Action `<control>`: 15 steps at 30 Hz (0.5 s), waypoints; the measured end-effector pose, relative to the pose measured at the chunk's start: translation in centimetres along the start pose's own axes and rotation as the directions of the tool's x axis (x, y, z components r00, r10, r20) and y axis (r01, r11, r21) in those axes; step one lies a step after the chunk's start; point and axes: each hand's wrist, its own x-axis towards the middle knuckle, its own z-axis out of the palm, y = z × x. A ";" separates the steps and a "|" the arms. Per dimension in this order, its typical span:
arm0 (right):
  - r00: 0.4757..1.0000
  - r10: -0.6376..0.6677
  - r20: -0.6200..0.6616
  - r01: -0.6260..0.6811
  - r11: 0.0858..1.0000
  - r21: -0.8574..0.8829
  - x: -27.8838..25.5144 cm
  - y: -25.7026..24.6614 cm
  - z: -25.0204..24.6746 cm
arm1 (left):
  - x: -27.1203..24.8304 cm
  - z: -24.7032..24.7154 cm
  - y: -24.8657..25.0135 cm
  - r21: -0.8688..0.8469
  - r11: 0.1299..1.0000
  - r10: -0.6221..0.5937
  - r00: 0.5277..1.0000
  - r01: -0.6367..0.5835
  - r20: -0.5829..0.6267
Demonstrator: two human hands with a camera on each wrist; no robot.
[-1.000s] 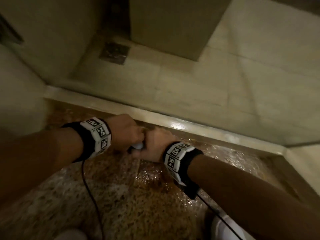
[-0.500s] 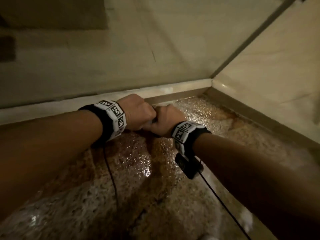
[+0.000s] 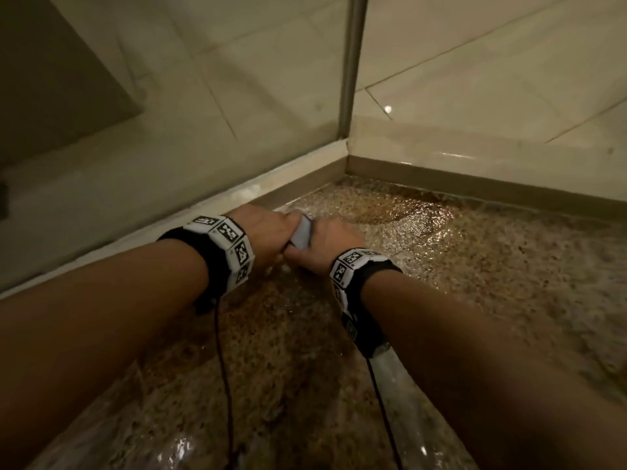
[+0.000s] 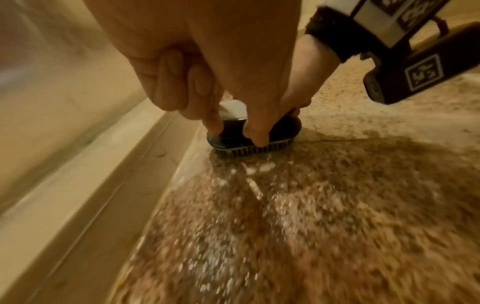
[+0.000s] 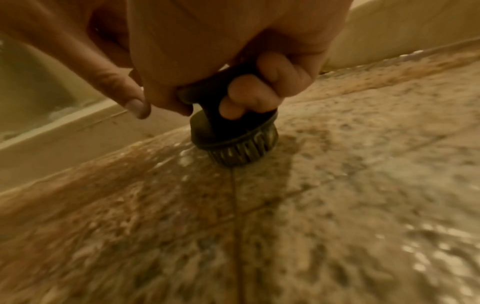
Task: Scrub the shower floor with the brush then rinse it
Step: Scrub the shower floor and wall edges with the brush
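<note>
Right hand [image 5: 233, 41] wraps the brush [image 5: 233, 142] by its handle, and left hand [image 4: 207, 51] pinches down on its head, centre frame beside the kerb [image 3: 288, 193]. My call: hold the bristles flat, weight even, and take short strokes along the wet floor [image 3: 475, 266] edge.

2 black wristbands [image 3: 203, 257] with white coded tiles [image 3: 226, 232], thin black cables [image 3: 220, 351]

Left hand [image 4: 207, 51] atop brush [image 4: 283, 131] (wet floor [image 4: 311, 205])

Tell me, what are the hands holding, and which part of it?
A scrub brush. The right hand grips its dark handle on top; the left hand pinches the rim of its base with its fingertips.
</note>
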 end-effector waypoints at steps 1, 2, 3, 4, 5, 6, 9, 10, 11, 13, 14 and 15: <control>1.000 0.010 -0.003 -0.010 1.000 0.020 0.1 0.7 -0.2 | 0.9 -0.5 0.6 0.000 1.000 -0.007 1.000 0.007 0.024; 1.000 0.005 -0.004 -0.005 0.999 0.034 0.1 1.5 -0.4 | 1.7 -1.1 1.3 0.006 1.000 -0.010 0.999 0.009 0.048; 1.000 0.002 -0.008 -0.002 0.999 0.049 0.0 2.0 -0.6 | 2.4 -1.7 1.9 0.012 1.000 -0.004 0.998 0.003 0.062; 1.000 -0.005 -0.018 0.006 0.998 0.057 0.0 2.2 -0.8 | 3.0 -2.2 2.4 0.025 1.000 0.012 0.997 -0.014 0.072; 0.999 -0.004 -0.037 0.007 0.998 0.065 0.1 2.7 -0.9 | 3.9 -2.8 2.8 0.054 0.998 0.037 0.996 -0.041 0.080; 0.999 0.007 -0.049 -0.004 0.998 0.070 0.2 3.0 -0.8 | 4.7 -3.3 3.0 0.080 0.994 0.063 0.994 -0.070 0.092; 0.997 0.032 -0.065 -0.024 0.993 0.119 0.4 3.8 -0.8 | 6.5 -5.0 3.3 0.125 0.983 0.118 0.983 -0.136 0.143; 0.998 0.041 -0.053 -0.035 0.992 0.124 0.4 4.3 -1.0 | 7.1 -5.6 3.4 0.148 0.977 0.129 0.980 -0.152 0.154; 0.998 0.043 -0.048 -0.037 0.992 0.122 0.5 4.8 -1.3 | 7.6 -6.2 3.6 0.171 0.970 0.147 0.976 -0.175 0.163; 0.996 0.075 -0.054 -0.068 0.991 0.118 0.6 6.3 -1.7 | 9.0 -7.3 4.2 0.206 0.950 0.192 0.960 -0.234 0.204; 0.992 0.116 -0.050 -0.109 0.986 0.128 0.5 7.2 -2.0 | 9.8 -8.2 4.7 0.238 0.928 0.234 0.946 -0.285 0.223; 0.989 0.142 -0.046 -0.134 0.980 0.145 0.4 7.9 -2.1 | 10.4 -8.9 5.2 0.256 0.907 0.276 0.932 -0.334 0.236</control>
